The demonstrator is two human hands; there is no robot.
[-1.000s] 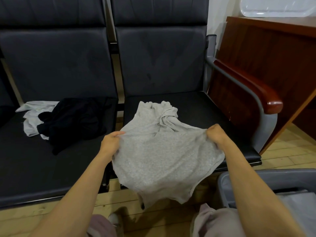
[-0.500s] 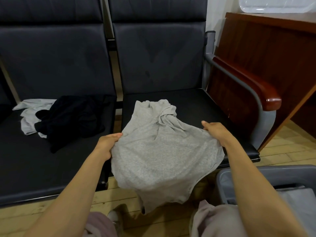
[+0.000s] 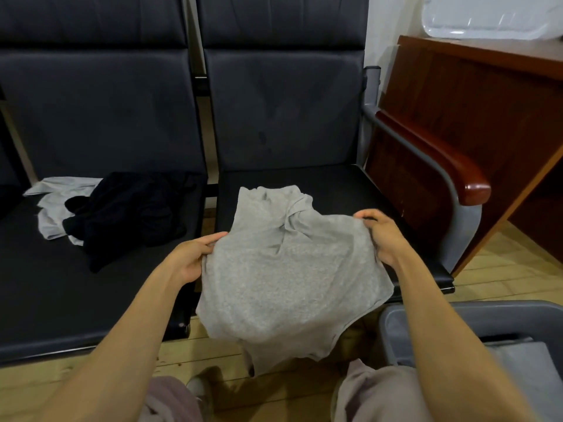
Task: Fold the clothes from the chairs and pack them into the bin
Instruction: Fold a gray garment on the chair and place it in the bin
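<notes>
- L hand (image 3: 195, 257) pinches the left edge of the grey garment (image 3: 289, 275), thumb on top and fingers curled underneath. R hand (image 3: 380, 236) grips the right edge, fingers curled over the fabric.
- The garment is stretched between both hands. Its far part lies bunched and twisted on the chair seat (image 3: 350, 190) just ahead of them, and the near part hangs over the seat's front edge toward the floor.
- Done so far, by my read: the bin (image 3: 457, 315), down by the R forearm, already holds pale folded fabric (image 3: 524, 360), so at least one item looks packed.
- In hand: the grey piece is only being spread. No fold is in it yet.
- Left to do: fold and pack the grey one, then the black garment (image 3: 128, 214) and the light garment (image 3: 58, 205) lying together on the next seat, well left of the L hand.
- Overall approx. early-to-mid task.
- Hard to make out: the bin is cut off by the frame edge and crossed by the R forearm, so I can't count what's inside.
- The light garment is partly under the black one.
- The grey piece is possibly a T-shirt, but neckline and sleeves are lost in the bunched part.
- Fingertips of both hands are hidden under the cloth.
- The clear plastic tray (image 3: 487, 16) on the wooden bench (image 3: 475, 95), far beyond the R hand, is cropped at the top.
</notes>
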